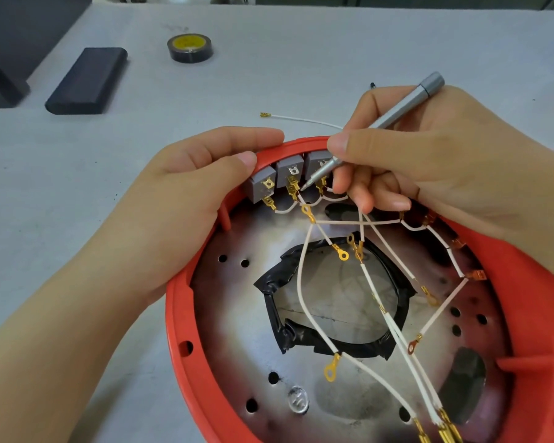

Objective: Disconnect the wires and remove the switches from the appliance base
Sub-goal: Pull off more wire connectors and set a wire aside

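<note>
left hand (186, 187) grips the red base (179, 314) rim at 11 o'clock; right hand (422, 161) pinches a screwdriver (375, 129), tip at the middle switch (290, 174).

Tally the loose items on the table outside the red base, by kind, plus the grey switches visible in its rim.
Grey switches: 3
Tape roll: 1
Black block: 1
Loose white wire: 1
Total: 6

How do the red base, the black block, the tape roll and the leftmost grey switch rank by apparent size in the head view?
1. red base
2. black block
3. tape roll
4. leftmost grey switch, about tape-sized but nearer, so unsure
</note>
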`<state>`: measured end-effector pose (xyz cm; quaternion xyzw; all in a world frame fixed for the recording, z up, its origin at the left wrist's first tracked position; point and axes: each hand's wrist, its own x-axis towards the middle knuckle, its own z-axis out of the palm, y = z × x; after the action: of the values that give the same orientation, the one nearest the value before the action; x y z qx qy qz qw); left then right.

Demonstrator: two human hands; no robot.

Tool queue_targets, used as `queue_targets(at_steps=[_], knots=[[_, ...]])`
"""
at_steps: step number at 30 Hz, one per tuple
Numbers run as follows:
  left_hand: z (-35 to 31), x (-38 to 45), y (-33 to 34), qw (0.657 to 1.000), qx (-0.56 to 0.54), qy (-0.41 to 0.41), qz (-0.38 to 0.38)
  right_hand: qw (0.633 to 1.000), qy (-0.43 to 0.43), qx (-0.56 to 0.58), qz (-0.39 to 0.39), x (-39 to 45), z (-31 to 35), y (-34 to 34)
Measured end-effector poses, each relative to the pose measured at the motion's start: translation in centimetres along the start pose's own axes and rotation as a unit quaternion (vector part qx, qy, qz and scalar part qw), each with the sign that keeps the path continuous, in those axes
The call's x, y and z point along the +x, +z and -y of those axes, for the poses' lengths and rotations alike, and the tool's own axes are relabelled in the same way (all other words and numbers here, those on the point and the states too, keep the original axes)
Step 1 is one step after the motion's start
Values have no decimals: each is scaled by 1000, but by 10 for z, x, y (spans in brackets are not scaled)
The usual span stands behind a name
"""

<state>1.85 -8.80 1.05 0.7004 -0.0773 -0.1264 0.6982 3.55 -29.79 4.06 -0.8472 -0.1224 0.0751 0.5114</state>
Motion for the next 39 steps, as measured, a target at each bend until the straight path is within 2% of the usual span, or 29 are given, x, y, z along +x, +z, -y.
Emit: queue_targets(at_steps=[5, 10, 16, 20, 28, 39], knots=[[0, 0, 0, 1000, 0, 0, 1, 999, -37, -13, -7, -2, 5, 1], [1, 0, 0, 1000, 0, -2, -1, 997, -14, -69, 1, 9, 8, 0], [-1, 1, 1, 1000, 19, 7, -2, 994, -46, -104, -5, 4, 7, 2], [-1, 1, 1, 999, 46, 11, -14, 993, -74, -91, -30, -1, 0, 4], [0, 1, 1, 1000, -5, 8, 4, 995, -83, -48, -28, -9, -1, 11], [-2, 0, 4, 1000, -12, 6, -6, 988, -102, -104, -41, -15, 1, 12]])
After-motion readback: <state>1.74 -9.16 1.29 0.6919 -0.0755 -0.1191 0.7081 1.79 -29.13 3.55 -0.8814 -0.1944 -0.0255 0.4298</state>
